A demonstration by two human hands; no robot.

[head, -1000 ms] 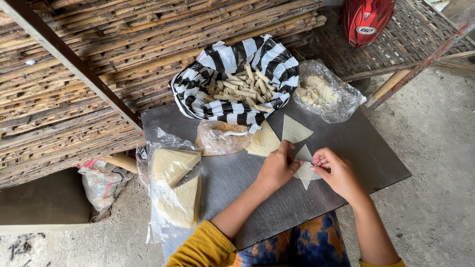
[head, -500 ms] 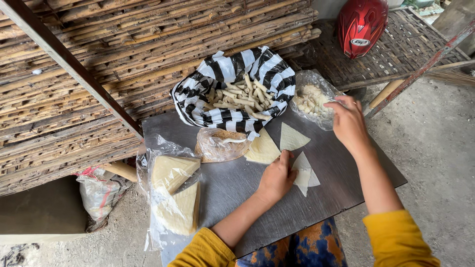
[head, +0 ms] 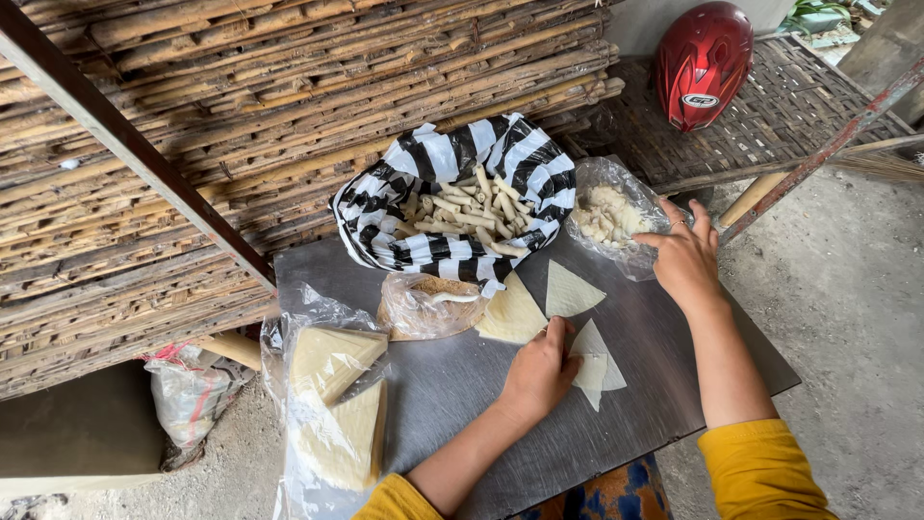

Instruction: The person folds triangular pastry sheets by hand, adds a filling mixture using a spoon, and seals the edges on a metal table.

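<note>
My left hand point(head: 539, 371) rests on the grey metal board point(head: 462, 385), its fingertips pressing a pale triangular wrapper point(head: 595, 364). Two more triangular wrappers point(head: 570, 291) lie just beyond it. My right hand point(head: 685, 258) reaches to the clear plastic bag of white filling point(head: 608, 214) at the board's far right, fingers loosely curled at the bag's edge; whether it holds any filling is hidden. A black-and-white striped bag point(head: 452, 193) holding several rolled pieces stands at the back of the board.
A clear bag of stacked triangular wrappers point(head: 332, 404) lies at the board's left. A small plastic bag point(head: 428, 306) sits mid-board. Bamboo poles point(head: 192, 144) are stacked behind. A red helmet point(head: 703, 60) rests on a woven mat at the right. A sack point(head: 188, 395) lies on the ground.
My right hand left the wrapper it was working with my left hand and moved up and right to the bag of filling. My left hand stayed on the wrapper.
</note>
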